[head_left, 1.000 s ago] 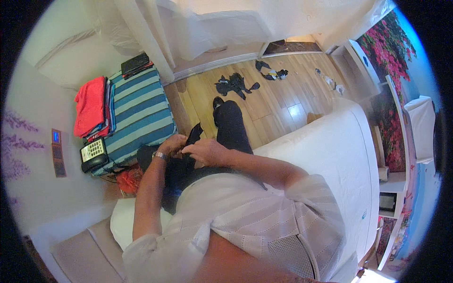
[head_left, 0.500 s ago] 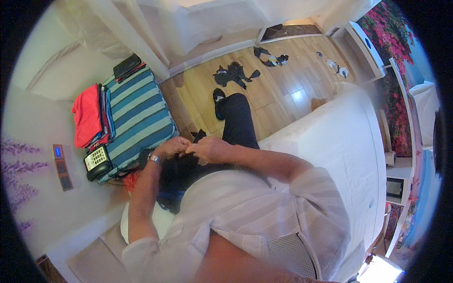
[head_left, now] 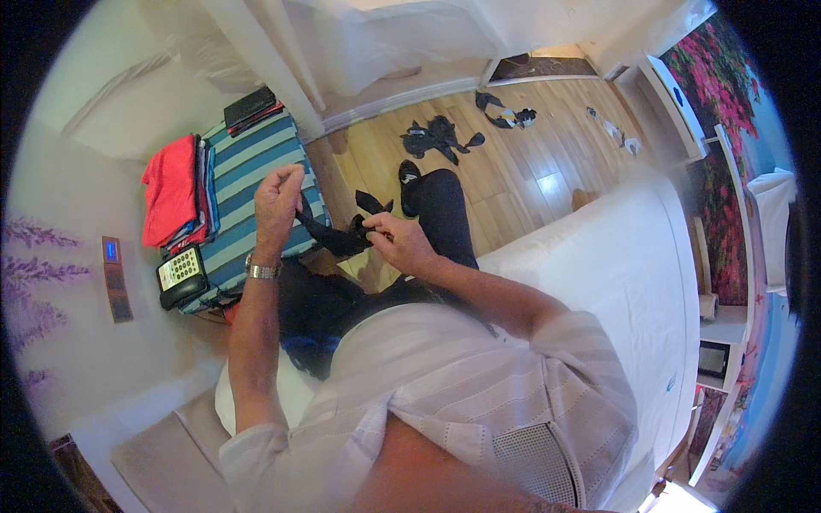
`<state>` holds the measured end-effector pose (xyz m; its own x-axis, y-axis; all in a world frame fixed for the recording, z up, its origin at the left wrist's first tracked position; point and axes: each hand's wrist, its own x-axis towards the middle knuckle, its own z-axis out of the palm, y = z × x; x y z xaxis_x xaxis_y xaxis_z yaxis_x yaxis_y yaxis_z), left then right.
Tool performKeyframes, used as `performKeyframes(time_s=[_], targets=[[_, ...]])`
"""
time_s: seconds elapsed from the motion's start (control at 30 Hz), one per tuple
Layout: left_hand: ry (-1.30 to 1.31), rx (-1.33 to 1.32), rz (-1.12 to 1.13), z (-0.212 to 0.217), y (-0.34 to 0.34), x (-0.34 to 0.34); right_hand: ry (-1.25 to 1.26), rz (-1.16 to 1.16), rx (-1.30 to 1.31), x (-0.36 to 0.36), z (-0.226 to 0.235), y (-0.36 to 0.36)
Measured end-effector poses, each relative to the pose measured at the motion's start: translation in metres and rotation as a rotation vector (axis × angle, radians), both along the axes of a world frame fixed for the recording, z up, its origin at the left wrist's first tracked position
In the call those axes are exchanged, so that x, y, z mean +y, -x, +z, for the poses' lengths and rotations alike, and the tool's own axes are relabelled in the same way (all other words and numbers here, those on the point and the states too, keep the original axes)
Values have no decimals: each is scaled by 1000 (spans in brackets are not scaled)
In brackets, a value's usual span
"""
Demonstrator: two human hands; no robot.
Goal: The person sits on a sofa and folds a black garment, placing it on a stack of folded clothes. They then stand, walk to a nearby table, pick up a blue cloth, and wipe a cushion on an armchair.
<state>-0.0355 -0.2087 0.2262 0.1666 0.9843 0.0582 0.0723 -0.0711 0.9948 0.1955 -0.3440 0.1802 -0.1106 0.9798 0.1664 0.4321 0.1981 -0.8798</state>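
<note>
Black socks [head_left: 332, 238] stretch between my two hands above my lap, with a loose end standing up beside the right one. My left hand [head_left: 279, 205], a metal watch on its wrist, is raised over the edge of the striped bench and closed on one end. Lower and to the right, my right hand [head_left: 400, 243] pinches the other part between thumb and fingers. Whether this is one sock or a pair I cannot tell. Beyond my knee, several dark socks [head_left: 438, 139] lie in a pile on the wooden floor.
The teal-striped bench [head_left: 235, 175] at left bears a stack of folded red and dark clothes [head_left: 171, 192], a desk phone [head_left: 181, 275] and flat black items [head_left: 251, 109]. A white bed [head_left: 611, 265] lies at right. More garments [head_left: 505, 113] lie across the far floor.
My hands, together half a second ago, have drawn apart. The left rose and moved away over the bench; the right shifted slightly right. The black socks now extend between them.
</note>
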Motion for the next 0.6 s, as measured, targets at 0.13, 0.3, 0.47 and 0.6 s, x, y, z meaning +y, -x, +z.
performKeyframes(time_s=[0.13, 0.3, 0.47, 0.6], targets=[[-207, -87, -12, 38, -15, -10, 317, 225, 75, 2, -43, 3], [-241, -116, -18, 63, -17, -30, 708, 52, 345, 40, -73, -6], [-348, -173, 39, 101, -21, -50, 973, -354, 520, 55, -114, 15], [-411, -232, 88, 115, -4, -56, 1142, 92, 922, 41, -119, 35]])
